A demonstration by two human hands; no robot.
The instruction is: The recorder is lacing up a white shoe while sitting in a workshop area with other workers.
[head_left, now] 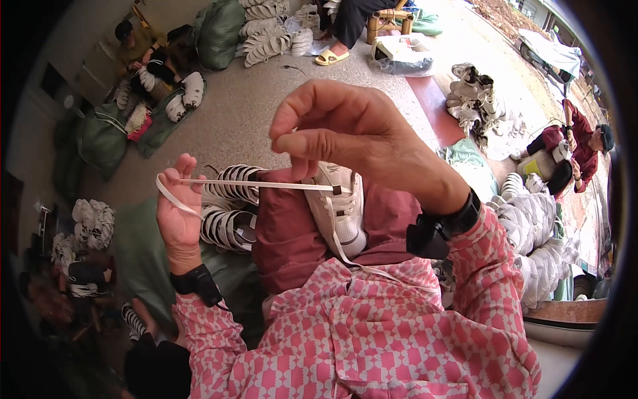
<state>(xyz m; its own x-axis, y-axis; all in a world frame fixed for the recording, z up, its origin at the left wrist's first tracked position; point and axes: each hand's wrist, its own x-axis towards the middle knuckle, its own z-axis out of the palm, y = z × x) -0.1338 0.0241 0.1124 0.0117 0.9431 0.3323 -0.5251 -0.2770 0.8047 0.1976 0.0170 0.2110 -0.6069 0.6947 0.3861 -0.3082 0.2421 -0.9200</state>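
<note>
A white sneaker rests on my lap between my maroon-trousered thighs, its toe toward me. From its upper part a pale flat shoelace runs taut leftward to my left hand. The lace loops around the curled fingers there, and its loose end hangs over the palm. Above the sneaker is my right hand, thumb and fingers drawn together and curled; whatever they pinch, if anything, cannot be made out. It covers the sneaker's heel end. Another strand of lace trails from the sneaker onto my shirt.
Striped-looking shoes stand by my left knee on a green sack. Piled white shoes lie at my right, and more farther off. People sit working at the far left and right. A plastic-wrapped box stands ahead.
</note>
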